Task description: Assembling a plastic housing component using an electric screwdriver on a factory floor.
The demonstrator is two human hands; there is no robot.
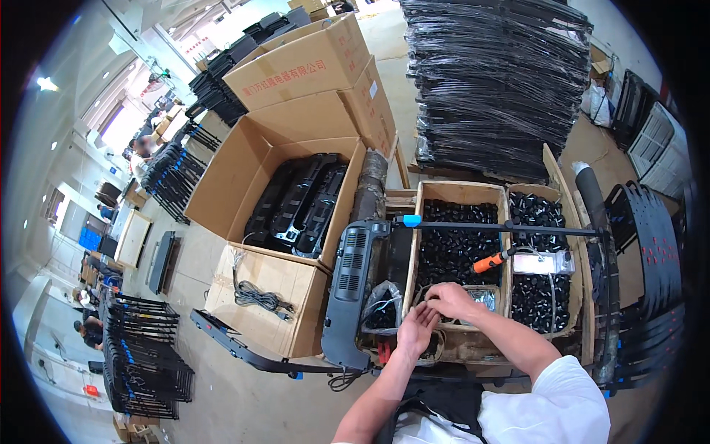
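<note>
Left hand [418,328]: palm up, half open, fingers loosely curved. Right hand [450,301]: fingers bent in, tips close to the left's fingertips; can't tell if it's pinching anything. Both at the near edge of the wooden bin [460,187]. From the hands: small black parts [452,248] at 12 o'clock, orange screwdriver [489,263] at 1–2, plastic bag [367,320] at 9, grey housing [347,285] at 10.
</note>
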